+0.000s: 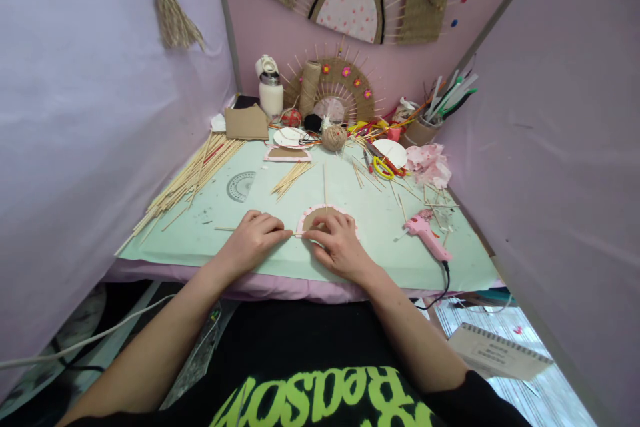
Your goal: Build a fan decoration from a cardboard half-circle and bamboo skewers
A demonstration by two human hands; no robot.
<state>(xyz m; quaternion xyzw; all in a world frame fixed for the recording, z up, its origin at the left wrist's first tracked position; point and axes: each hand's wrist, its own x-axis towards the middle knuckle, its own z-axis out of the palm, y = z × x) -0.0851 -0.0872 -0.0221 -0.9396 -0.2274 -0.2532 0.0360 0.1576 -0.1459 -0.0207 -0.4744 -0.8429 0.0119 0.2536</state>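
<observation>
My left hand (255, 237) is closed in a pinch on a thin wooden skewer (227, 229) that lies flat across the mint-green mat (210, 240). The skewer's right end meets a brown cardboard half-circle with a pink scalloped edge (320, 215). My right hand (337, 243) rests on that half-circle, fingers curled and pressing down where the skewer meets it. Another skewer (324, 187) sticks up from the top of the half-circle, away from me.
A pink glue gun (425, 232) lies to the right, its cord running off the table's front edge. Skewers lie in a bundle at left (193, 177) and a small pile (290, 179) mid-mat. A protractor (241, 187), twine ball (333, 138), yellow scissors (383, 168) and craft clutter fill the back.
</observation>
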